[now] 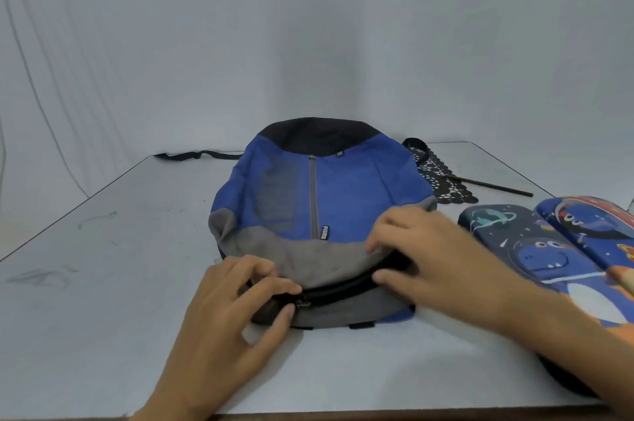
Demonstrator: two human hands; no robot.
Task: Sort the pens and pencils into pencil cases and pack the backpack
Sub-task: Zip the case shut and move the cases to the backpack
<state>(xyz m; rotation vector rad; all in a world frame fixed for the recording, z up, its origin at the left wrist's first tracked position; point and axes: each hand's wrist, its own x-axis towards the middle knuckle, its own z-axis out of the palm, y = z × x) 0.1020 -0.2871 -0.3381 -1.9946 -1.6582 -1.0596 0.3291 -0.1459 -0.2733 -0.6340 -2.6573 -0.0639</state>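
Backpack (319, 194) looks soft, floppy, so my right hand (422, 255) pinches the grey flap (308, 261) taut while left hand (236, 310) pinches zip pull (301, 304), best grip pt.

Left hand (240, 300) palm down, pinches zipper pull (303, 304); right hand (422, 252) palm down, grips backpack flap (326, 259).
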